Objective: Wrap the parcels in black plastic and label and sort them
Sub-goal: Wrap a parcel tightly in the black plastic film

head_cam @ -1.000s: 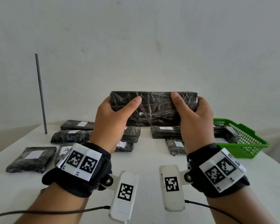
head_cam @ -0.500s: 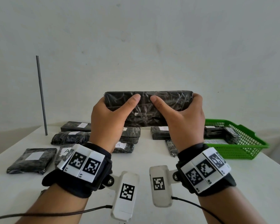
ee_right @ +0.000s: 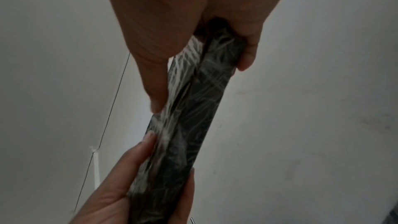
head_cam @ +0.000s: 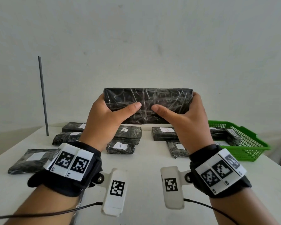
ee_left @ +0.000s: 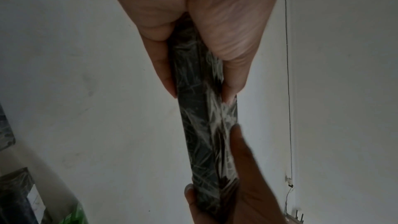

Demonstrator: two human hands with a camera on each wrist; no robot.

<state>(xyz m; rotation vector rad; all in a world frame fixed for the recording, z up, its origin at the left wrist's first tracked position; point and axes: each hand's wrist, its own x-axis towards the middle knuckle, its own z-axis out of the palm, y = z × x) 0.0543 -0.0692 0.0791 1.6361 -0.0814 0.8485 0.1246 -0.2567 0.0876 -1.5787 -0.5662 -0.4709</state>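
Black-wrapped parcel [head_cam: 148, 106] is held upright at centre frame in the head view, clear of the white table [head_cam: 144, 159]. Left hand [head_cam: 104, 120] grips its left end, right hand [head_cam: 188, 122] its right end; thumbs press the near face, tips close together but apart, fingers curled round the back. Wrist views confirm each grip across the slab's thin edge. Below, labelled parcels [head_cam: 120, 146] lie on the table. Green basket [head_cam: 250, 143], right of frame, holds more. Dark rod [head_cam: 43, 96] stands upper left.

Parcels [head_cam: 124, 135] on table [head_cam: 144, 159] centre-left; basket [head_cam: 243, 143] right; rod [head_cam: 43, 96] far left.
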